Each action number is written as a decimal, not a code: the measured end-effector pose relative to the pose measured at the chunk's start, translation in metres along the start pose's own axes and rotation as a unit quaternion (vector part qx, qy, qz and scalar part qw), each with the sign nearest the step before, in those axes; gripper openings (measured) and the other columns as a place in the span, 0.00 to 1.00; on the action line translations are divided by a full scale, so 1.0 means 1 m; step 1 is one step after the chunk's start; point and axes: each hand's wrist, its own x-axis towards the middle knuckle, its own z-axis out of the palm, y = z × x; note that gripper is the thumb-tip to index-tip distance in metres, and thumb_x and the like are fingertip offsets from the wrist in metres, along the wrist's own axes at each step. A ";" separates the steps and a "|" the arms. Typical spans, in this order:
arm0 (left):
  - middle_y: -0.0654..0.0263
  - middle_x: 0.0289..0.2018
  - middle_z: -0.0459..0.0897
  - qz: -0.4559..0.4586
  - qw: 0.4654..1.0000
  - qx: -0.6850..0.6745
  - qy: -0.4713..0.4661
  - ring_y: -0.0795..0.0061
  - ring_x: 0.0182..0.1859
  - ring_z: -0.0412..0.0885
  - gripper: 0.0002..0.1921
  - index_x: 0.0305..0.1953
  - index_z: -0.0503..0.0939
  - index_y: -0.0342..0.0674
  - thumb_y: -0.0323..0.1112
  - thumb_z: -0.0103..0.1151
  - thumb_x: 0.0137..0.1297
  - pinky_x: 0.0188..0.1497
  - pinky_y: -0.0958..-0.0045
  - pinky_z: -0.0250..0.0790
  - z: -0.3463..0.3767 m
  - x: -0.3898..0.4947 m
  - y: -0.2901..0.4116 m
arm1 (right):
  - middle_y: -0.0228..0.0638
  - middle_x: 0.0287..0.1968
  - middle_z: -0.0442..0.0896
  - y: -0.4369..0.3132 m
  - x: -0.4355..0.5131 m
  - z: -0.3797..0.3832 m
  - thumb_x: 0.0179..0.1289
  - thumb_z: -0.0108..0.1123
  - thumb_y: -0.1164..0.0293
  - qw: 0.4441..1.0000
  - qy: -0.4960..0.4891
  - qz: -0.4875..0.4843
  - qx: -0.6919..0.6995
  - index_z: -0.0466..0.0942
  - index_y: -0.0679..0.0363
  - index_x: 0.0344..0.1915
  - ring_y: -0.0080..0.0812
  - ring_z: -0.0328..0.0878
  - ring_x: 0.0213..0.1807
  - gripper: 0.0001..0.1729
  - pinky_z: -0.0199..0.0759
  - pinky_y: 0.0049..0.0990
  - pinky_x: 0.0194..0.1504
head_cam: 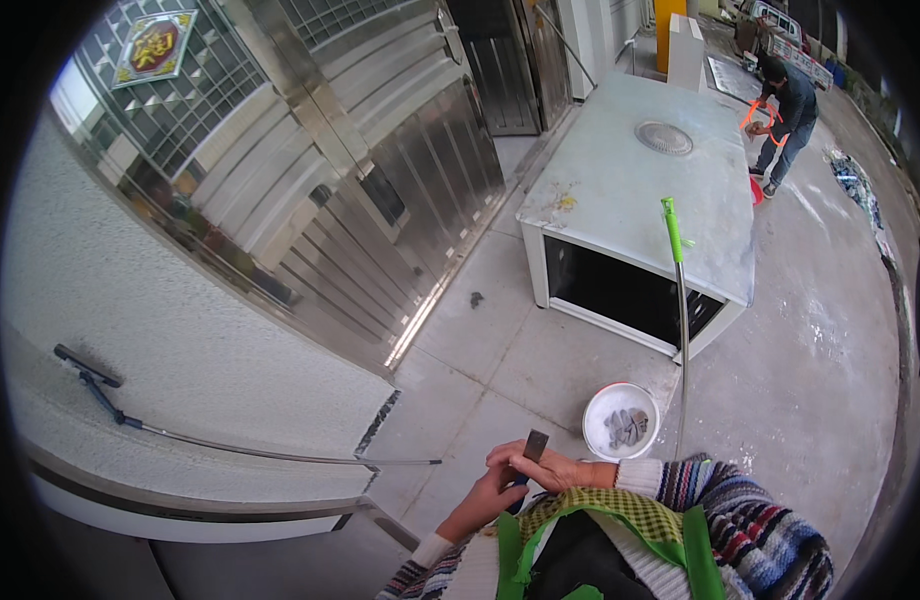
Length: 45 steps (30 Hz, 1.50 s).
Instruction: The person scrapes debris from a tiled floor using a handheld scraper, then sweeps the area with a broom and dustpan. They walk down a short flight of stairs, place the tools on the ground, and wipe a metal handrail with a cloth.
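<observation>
My left hand [486, 501] is closed around the dark blue handle of a flat metal scraper [535, 445] in front of my apron. The blade points up, away from my body. My right hand [553, 469] lies against the scraper from the other side, its fingers bent near the blade's lower part; whether it also grips the tool cannot be told. Just beyond my right wrist, a white basin [591, 433] with a grey cloth [626, 428] in it stands on the floor.
A large white cabinet [610, 165] lies ahead, with a green-handled metal pole [681, 300] before it. At left, a squeegee-headed pole [122, 417] is by the wall, near metal doors [400, 202]. Another person [794, 97] bends at far right, holding an orange hose [756, 112].
</observation>
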 end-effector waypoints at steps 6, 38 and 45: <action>0.70 0.27 0.78 -0.071 0.996 -0.041 0.033 0.84 0.29 0.74 0.09 0.45 0.74 0.35 0.34 0.51 0.69 0.33 0.79 0.67 -0.015 -0.072 0.024 | 0.39 0.60 0.71 -0.019 -0.014 0.047 0.73 0.44 0.61 0.954 -0.182 0.229 0.066 0.63 0.66 0.62 0.30 0.66 0.61 0.25 0.58 0.29 0.63; 0.52 0.28 0.80 0.084 0.846 0.524 -0.050 0.48 0.35 0.80 0.09 0.37 0.73 0.39 0.37 0.49 0.61 0.34 0.51 0.70 0.069 0.004 0.035 | 0.24 0.30 0.79 -0.060 -0.069 -0.047 0.61 0.59 0.71 0.952 -0.092 0.290 -0.031 0.75 0.60 0.38 0.17 0.72 0.32 0.07 0.70 0.20 0.36; 0.53 0.29 0.82 0.031 0.753 0.639 -0.154 0.51 0.34 0.81 0.10 0.34 0.79 0.36 0.33 0.53 0.52 0.34 0.56 0.72 0.086 0.025 0.054 | 0.41 0.32 0.81 -0.051 -0.095 -0.043 0.59 0.58 0.70 0.860 -0.115 0.119 -0.483 0.75 0.57 0.40 0.35 0.78 0.31 0.09 0.71 0.31 0.35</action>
